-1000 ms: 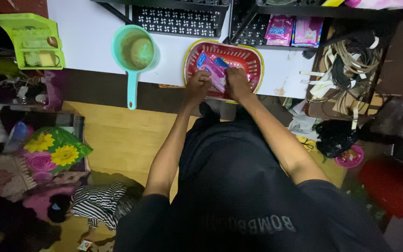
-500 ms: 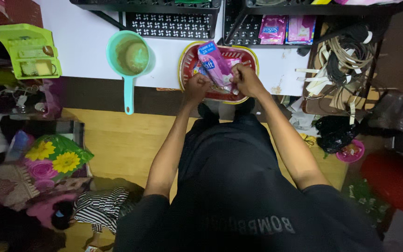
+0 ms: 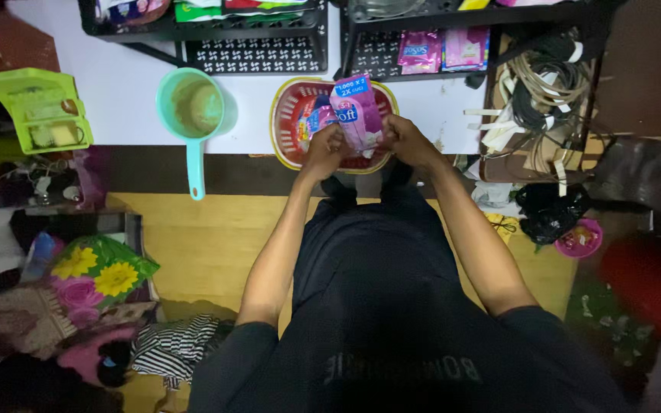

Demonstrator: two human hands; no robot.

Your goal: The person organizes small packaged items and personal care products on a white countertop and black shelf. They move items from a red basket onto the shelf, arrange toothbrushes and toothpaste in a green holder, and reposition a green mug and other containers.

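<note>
Glossy pink plastic sachet point(image 3: 355, 115) pinched upright by left hand point(image 3: 324, 151) and right hand point(image 3: 407, 143), fingers clenched on its lower edge, above oval red slotted basket point(image 3: 288, 103) at white worktop point(image 3: 139, 76) edge, teal ladle point(image 3: 191, 111) well apart.

Landmark: basket point(image 3: 284, 145), on the counter point(image 3: 131, 84) at its near edge.
Pouch point(image 3: 356, 115): over the basket, held between both hands.
Left hand point(image 3: 323, 151): at the basket's near rim, left of the pouch.
Right hand point(image 3: 408, 143): right of the pouch, at the basket's right end.
Dipper point(image 3: 190, 107): left of the basket, handle overhanging the counter edge.
Caddy point(image 3: 36, 111): far left of the basket, beyond the dipper.
Racks point(image 3: 269, 38): behind the basket.
Sachets point(image 3: 445, 50): behind and right of the basket.
Straps point(image 3: 533, 99): well right of the basket.
</note>
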